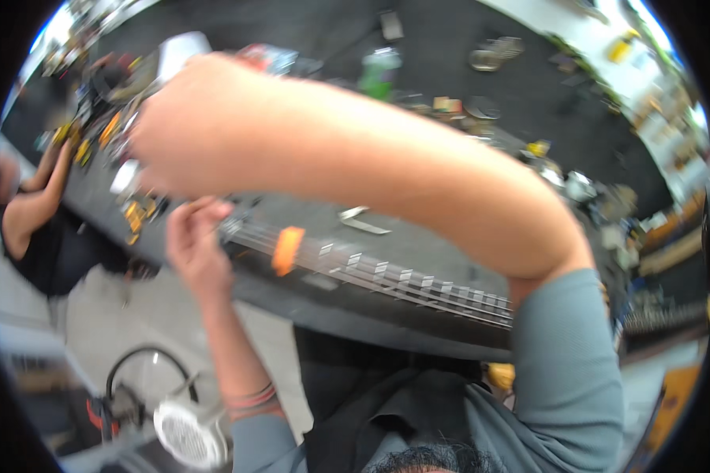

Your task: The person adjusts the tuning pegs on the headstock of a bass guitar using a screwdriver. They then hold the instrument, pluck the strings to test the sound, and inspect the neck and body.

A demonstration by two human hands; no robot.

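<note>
A stringed instrument's fretted neck (406, 284), probably a guitar's, runs along the near side of the dark workbench. An orange band or clip (289, 251) sits across its strings. At the neck's left end, my left hand (199, 244) has its fingers curled in and pressed together beside the tuning end; whatever they pinch is too blurred to name. My right arm reaches across the bench from the right. Beyond my left hand is my right hand (177, 130), smeared by motion with its fingers turned away, so its grip is hidden.
A thin pale L-shaped piece (363, 221) lies behind the neck. Farther back stand a green bottle (380, 72) and several small items. Yellow-handled tools (136, 217) lie at the left. Another person (43, 197) works there. A white round perforated object (189, 433) is below.
</note>
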